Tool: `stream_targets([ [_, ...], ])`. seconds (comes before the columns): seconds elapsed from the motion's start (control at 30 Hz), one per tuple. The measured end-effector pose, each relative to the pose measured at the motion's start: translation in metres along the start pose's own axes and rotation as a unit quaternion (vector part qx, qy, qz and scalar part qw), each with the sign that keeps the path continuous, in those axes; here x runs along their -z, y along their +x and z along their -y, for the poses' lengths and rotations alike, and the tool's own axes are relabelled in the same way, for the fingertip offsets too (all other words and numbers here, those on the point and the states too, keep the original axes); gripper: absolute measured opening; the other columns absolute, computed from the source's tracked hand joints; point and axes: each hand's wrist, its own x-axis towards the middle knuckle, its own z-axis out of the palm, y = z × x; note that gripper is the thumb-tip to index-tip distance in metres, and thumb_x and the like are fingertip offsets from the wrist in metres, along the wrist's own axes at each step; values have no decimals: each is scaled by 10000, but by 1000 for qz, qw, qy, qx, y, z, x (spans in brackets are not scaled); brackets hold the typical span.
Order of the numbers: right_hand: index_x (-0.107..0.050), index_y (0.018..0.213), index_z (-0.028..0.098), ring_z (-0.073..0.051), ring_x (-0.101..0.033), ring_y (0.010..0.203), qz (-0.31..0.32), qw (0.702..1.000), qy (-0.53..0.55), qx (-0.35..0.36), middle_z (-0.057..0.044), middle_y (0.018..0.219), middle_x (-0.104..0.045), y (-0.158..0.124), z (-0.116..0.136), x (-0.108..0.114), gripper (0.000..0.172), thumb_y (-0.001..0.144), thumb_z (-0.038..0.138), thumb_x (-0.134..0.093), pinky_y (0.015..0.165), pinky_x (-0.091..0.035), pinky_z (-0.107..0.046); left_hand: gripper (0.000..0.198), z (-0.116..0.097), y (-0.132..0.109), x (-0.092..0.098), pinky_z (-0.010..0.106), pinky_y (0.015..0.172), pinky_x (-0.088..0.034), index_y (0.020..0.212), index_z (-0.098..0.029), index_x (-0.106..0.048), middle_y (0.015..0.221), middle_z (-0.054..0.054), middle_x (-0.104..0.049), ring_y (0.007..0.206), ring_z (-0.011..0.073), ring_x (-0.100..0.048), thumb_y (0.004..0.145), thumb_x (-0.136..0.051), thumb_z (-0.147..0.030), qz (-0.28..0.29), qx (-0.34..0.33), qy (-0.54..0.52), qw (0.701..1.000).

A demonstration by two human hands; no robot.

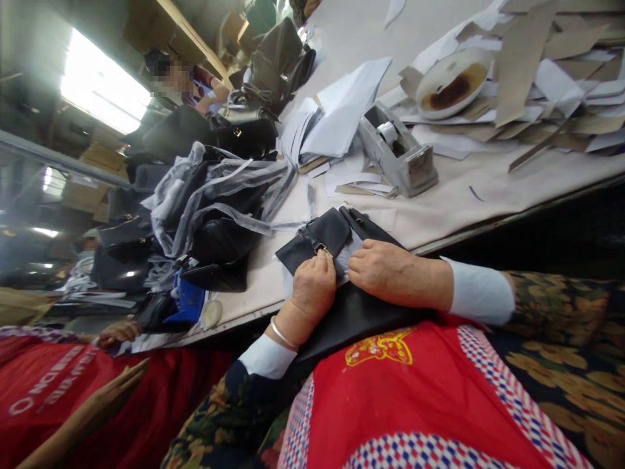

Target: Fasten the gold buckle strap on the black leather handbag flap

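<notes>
The grip of the bare left hand is pinched together on the narrow strap of a black leather-look bag, right at its gold-coloured buckle. The bare right hand has its fingers curled together against translucent white film just beside the strap; whether they clamp it, I cannot tell. The bag lies over the near edge of a pale, cloth-covered worktop, its buckled part on the cloth and its lower part above the person's red apron with checked trim. A silver-coloured bangle circles the left wrist.

Beyond the right hand stands a grey tape dispenser, with a fanned stack of white paper sheets just beside it. Farther right, a shallow white bowl stained brown inside sits tilted among white and brown paper scraps. To the left, translucent plastic strips drape over a pile of black bags, near a bright blue item. At the lower left, a co-worker's hand is near the worktop's edge.
</notes>
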Motion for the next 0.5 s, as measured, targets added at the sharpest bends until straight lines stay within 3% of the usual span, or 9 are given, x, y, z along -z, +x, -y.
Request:
stream_targets([
  [0.23, -678, 852, 137, -229, -614, 801, -40, 999, 13, 0, -79, 878, -703, -6, -3, -14, 198, 991, 138, -538, 755, -355, -372, 306, -1, -4, -1, 414, 812, -615, 1230, -44, -654, 1240, 219, -705, 975, 302, -732, 962, -540, -137, -64, 27, -26, 997],
  [0.37, -674, 862, 138, -238, -622, 819, -26, 999, 19, -8, -75, 898, -706, -6, -3, -14, 182, 994, 155, -551, 769, -354, -376, 264, 1, -4, 0, 394, 797, -618, 1171, -108, -697, 1174, 143, -750, 940, 286, -748, 985, -584, -257, -116, 62, -101, 986],
  [0.5, -662, 862, 144, -234, -614, 812, -33, 999, 22, -3, -71, 893, -699, -6, -5, -15, 162, 989, 157, -563, 753, -342, -371, 225, 5, -6, -3, 337, 848, -614, 1141, -170, -722, 1173, 92, -760, 1011, 239, -746, 1006, -562, -252, -151, 101, -185, 966],
])
